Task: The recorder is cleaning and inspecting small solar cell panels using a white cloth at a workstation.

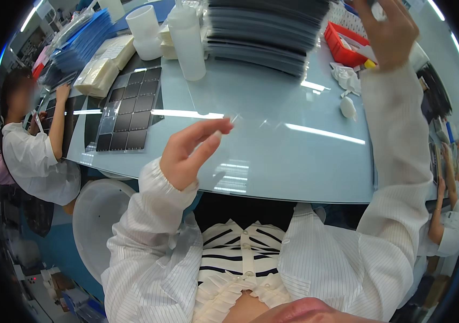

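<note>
My left hand [189,153] hovers over the glass-topped table [272,156]. Its fingers are loosely curved and the thumb stands a little apart from them, with nothing clearly seen between. A faint clear glint lies by the fingertips; whether it is film or a reflection I cannot make out. My right hand [390,40] reaches far forward at the upper right, beside a tall stack of dark thin trays or sheets [264,40]. The upper edge cuts off some of its fingers, so whether it holds anything is hidden.
Left of the stack stand a white squeeze bottle [186,43] and a white cup [143,35]. A sheet of dark rectangular pieces [130,110] lies nearby. At right are a red basket [345,46] and crumpled white tissue [346,78]. A white bin [97,226] stands below; co-workers sit both sides.
</note>
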A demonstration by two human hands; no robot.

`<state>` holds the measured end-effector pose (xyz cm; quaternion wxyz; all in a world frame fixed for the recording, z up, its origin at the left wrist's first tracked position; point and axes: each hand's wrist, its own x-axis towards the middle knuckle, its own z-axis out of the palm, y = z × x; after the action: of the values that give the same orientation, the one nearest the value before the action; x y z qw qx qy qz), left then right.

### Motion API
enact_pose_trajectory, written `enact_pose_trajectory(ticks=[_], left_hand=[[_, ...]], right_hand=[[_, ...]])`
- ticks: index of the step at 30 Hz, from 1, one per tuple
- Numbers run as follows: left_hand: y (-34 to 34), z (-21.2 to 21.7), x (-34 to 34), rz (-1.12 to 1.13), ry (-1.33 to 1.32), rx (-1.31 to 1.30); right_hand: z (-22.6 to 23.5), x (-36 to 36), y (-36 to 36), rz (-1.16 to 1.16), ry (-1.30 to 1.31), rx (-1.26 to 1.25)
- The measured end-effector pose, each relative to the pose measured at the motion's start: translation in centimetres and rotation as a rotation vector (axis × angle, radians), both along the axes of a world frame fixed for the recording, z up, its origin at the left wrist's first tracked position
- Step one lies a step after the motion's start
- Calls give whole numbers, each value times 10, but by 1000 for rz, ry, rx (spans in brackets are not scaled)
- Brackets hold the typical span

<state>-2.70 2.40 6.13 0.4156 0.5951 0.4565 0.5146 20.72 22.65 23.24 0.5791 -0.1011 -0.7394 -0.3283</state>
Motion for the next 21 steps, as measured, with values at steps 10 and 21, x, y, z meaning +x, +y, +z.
enact_pose_trajectory(ticks=[10,21], left_hand=[[23,17,18,-511,-1116,-342],[-12,-2,17,-305,-625,-422]], right_hand=[[-135,1,-193,356,-437,-30],[-140,65,-148,-10,-72,-1249]])
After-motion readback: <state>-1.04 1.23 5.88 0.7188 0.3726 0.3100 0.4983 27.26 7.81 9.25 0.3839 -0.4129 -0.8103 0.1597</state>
